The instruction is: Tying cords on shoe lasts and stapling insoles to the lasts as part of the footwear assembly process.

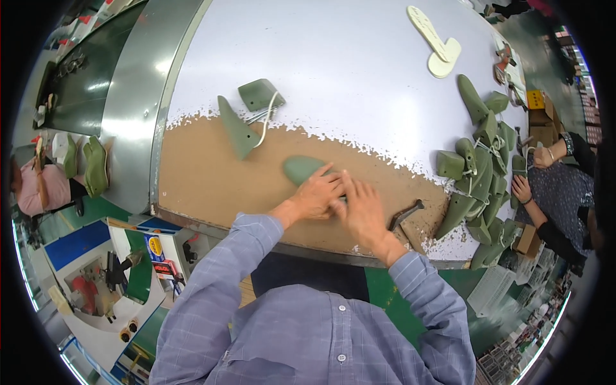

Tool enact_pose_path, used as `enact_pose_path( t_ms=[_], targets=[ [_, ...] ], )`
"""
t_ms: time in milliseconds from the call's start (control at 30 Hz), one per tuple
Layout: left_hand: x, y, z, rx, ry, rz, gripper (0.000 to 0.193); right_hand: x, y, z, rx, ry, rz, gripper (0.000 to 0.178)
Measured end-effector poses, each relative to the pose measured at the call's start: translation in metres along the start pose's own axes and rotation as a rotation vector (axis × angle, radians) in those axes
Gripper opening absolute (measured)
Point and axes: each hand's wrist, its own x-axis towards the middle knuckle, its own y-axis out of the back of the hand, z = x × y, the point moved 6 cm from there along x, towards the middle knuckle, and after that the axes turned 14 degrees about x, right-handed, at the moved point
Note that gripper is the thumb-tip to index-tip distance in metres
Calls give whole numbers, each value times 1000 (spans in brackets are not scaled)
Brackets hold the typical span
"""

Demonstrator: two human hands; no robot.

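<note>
A green shoe last [303, 169] lies on the worn brown part of the worktable, its rounded toe pointing left. My left hand [317, 192] is closed around its middle. My right hand [362, 208] covers the heel end, fingers bent over it and touching my left fingertips; most of that end is hidden. Beside my right wrist lies a dark hammer [405, 215] with a wooden handle [410, 236]. Farther left, another pair of green lasts, one standing on its side [237, 131] and one lying [260, 94], is joined by a white cord [265, 122].
A heap of green lasts [478, 173] tied with cords covers the table's right side. Pale insole-shaped pieces [443, 61] lie at the far right. Co-workers stand at the right [555, 186] and left [48, 183]. A metal-edged table [131, 109] adjoins the left.
</note>
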Motion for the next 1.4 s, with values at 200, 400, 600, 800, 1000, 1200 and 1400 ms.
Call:
enact_pose_path(
  t_ms=[200,400,600,800,1000,1200,1400],
  targets=[
    [9,12,5,-60,103,81,44,23,29,15,280,-44,86,67],
    [7,10,4,-92,117,122,45,-6,55,43,835,-90,448,66],
    [6,8,0,-148,196,171,43,-162,49,129,-208,-492,450,53],
    [8,3,0,-112,167,139,44,-207,40,120,-176,-209,483,52],
    [7,8,1,-74,176,117,44,-186,46,19,814,-297,1025,55],
    [6,8,-1,-45,159,71,43,-149,13,10,969,-388,613,55],
    [10,6,4,-72,138,100,42,-172,15,9,51,-64,915,48]
  ],
)
